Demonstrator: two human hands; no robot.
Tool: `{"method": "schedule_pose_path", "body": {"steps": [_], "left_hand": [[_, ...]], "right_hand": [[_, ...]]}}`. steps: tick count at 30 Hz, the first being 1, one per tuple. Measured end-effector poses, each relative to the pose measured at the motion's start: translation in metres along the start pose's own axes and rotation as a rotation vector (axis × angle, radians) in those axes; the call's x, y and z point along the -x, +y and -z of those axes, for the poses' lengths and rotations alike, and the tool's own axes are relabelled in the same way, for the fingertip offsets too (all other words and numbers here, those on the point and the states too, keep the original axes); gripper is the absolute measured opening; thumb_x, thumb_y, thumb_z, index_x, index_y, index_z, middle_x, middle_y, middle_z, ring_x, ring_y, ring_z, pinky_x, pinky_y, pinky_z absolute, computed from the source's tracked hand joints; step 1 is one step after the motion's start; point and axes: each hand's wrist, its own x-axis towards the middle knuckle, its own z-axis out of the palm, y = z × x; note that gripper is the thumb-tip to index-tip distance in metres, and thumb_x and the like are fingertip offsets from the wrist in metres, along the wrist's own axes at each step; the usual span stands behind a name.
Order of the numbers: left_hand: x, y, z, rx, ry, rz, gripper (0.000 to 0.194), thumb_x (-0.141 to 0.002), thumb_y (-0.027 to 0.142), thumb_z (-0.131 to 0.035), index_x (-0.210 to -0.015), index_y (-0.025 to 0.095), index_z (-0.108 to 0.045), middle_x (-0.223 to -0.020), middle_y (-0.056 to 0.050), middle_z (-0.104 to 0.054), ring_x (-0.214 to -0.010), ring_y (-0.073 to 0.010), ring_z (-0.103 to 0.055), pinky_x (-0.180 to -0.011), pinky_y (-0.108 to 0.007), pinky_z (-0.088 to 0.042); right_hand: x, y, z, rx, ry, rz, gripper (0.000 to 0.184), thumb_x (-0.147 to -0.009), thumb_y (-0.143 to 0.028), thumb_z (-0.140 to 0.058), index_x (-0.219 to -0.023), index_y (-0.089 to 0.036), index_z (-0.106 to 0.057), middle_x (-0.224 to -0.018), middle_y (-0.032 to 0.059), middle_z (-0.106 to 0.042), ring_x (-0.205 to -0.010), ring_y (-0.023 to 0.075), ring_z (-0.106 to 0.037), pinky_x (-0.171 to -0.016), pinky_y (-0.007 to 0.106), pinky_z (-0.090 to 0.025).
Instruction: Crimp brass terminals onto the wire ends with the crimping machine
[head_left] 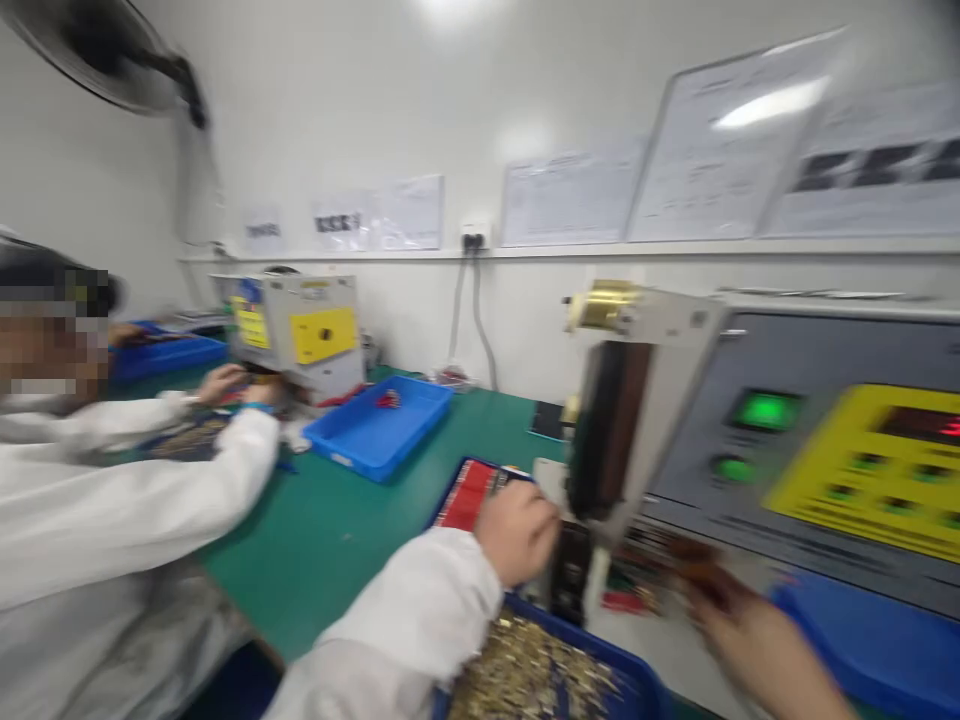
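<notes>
My left hand [517, 532], in a white sleeve, is closed with its fingers curled at the near end of a small dark tray. Red strips [469, 492] lie in that tray. Whatever the fingers pinch, if anything, is hidden. Just below my wrist, a dark blue bin [551, 625] holds many small brass-coloured metal pieces [525, 665]. My right hand [739, 625] reaches under the front of a grey machine [690, 400]; motion smears its fingers. Small red parts [626, 602] sit on the machine's base, left of that hand.
A blue tray [382, 455] with a few red bits stands on the green table [322, 540]. At left, a co-worker's white sleeves [142, 500] extend to a second machine [319, 330]. A blue container [877, 640] is at right; a phone-like dark slab [547, 420] lies behind.
</notes>
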Motion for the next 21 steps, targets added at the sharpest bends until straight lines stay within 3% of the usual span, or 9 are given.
{"method": "schedule_pose_path", "body": {"steps": [3, 8, 17, 21], "left_hand": [[-0.003, -0.004, 0.001, 0.092, 0.028, -0.006, 0.019, -0.09, 0.02, -0.043, -0.087, 0.018, -0.062, -0.087, -0.006, -0.059, -0.084, -0.0169, -0.054, -0.075, -0.03, -0.048], [-0.005, -0.009, -0.004, 0.136, 0.023, -0.028, 0.016, -0.091, 0.018, -0.043, -0.091, 0.019, -0.06, -0.09, -0.005, -0.057, -0.087, -0.0165, -0.054, -0.077, -0.03, -0.047], [-0.004, -0.008, -0.004, 0.09, 0.009, -0.018, 0.018, -0.091, 0.02, -0.043, -0.09, 0.02, -0.061, -0.09, -0.005, -0.057, -0.086, -0.016, -0.055, -0.077, -0.029, -0.047], [-0.004, -0.006, -0.003, 0.1, -0.016, -0.003, 0.019, -0.092, 0.02, -0.042, -0.09, 0.02, -0.061, -0.09, -0.005, -0.057, -0.086, -0.0158, -0.054, -0.078, -0.029, -0.047]], "right_hand": [[0.009, -0.012, 0.024, 0.016, -0.057, -0.035, 0.022, -0.083, -0.031, -0.042, -0.087, -0.021, -0.061, -0.086, 0.0104, -0.071, -0.08, 0.0262, -0.067, -0.067, 0.033, -0.05], [0.003, -0.032, 0.017, 0.071, -0.034, -0.078, 0.016, -0.083, -0.027, -0.043, -0.079, -0.02, -0.057, -0.083, 0.0106, -0.069, -0.077, 0.0244, -0.065, -0.066, 0.03, -0.045], [0.007, -0.032, 0.01, 0.067, -0.089, -0.107, 0.011, -0.078, -0.02, -0.049, -0.079, -0.018, -0.059, -0.08, 0.0073, -0.066, -0.075, 0.0222, -0.063, -0.065, 0.028, -0.043], [0.01, -0.042, 0.014, 0.088, 0.008, -0.081, 0.014, -0.084, -0.023, -0.046, -0.079, -0.017, -0.058, -0.077, 0.0071, -0.064, -0.07, 0.022, -0.06, -0.061, 0.029, -0.041]]}}
